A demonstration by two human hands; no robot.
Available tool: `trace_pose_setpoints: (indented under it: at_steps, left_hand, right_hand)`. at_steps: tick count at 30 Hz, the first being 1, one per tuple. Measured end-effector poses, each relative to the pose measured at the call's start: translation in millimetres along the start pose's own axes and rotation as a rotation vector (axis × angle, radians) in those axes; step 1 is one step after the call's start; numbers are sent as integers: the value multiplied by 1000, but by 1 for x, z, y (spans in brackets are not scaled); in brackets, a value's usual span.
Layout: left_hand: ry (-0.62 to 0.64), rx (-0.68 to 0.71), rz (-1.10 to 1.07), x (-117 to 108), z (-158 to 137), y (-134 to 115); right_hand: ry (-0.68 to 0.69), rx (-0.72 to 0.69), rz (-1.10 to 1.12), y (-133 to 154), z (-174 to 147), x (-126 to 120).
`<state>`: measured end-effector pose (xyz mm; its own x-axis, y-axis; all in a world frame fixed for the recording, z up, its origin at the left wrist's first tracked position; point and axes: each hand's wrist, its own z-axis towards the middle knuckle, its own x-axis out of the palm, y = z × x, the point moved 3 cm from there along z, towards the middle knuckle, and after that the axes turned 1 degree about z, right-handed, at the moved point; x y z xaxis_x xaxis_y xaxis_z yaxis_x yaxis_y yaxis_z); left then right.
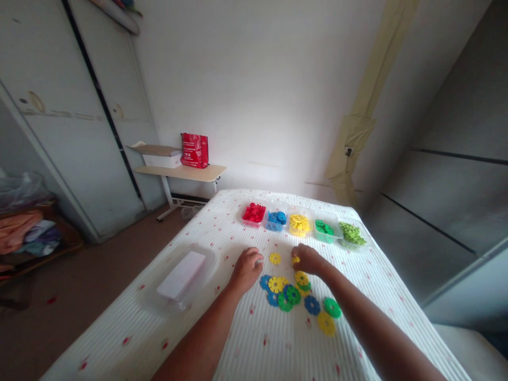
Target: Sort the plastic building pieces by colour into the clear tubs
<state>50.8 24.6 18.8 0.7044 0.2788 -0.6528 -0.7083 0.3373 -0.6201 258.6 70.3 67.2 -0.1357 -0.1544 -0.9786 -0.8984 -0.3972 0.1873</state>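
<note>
My left hand (246, 269) rests over the white cloth, its fingers loosely curled and a little apart, with nothing visible in them. To its right, my right hand (308, 260) pinches a yellow notched disc (296, 260). Between the two hands lies another yellow disc (274, 258), flat on the cloth. Nearer to me is a loose pile of flower-shaped plastic discs, among them a yellow disc (275, 284), a green disc (292, 295) and a blue disc (312, 305). Some overlap. A yellow disc (326, 323) and a green disc (332, 307) lie at the pile's right edge.
Along the far side stand clear tubs with red pieces (254, 212), blue pieces (277, 218), yellow pieces (299, 223), green pieces (324, 228) and light green pieces (351, 233). A clear tray with a white block (181, 275) lies left. Behind is a side table (182, 172) with a red bag (194, 151).
</note>
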Motion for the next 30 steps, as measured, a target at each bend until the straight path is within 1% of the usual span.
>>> trace_pose_setpoints:
  at_steps: [3,6,8,11,14,16,19,25,28,30]
  left_hand:
    - [3,-4,3,0,0,-1]
    - [-2,-8,-6,0,1,-1]
    - [-27,-22,-20,-2,2,-1]
    - [-101,-63,-35,-7,3,3]
    - [-149,-92,-45,-10,3,5]
    - [-144,-91,-48,-11,3,5]
    - [-129,-82,-54,-11,3,3]
    - [-114,-82,-57,-10,2,2]
    - [-107,-85,-55,-10,3,1]
    - [-96,-83,-54,-10,3,1]
  right_hand:
    - [-29,1,29,5,3,-8]
    - [-111,-87,112,19,11,-16]
    - [-145,-157,155,30,17,-15]
    - [-101,-192,114,44,24,-2]
    - [-24,-163,13,49,28,13]
    - [-1,-137,-32,50,28,18]
    - [16,-119,-59,51,28,19]
    - [65,-149,-65,48,27,14]
    - [74,-145,-62,40,27,5]
    - [54,-116,-62,32,31,-10]
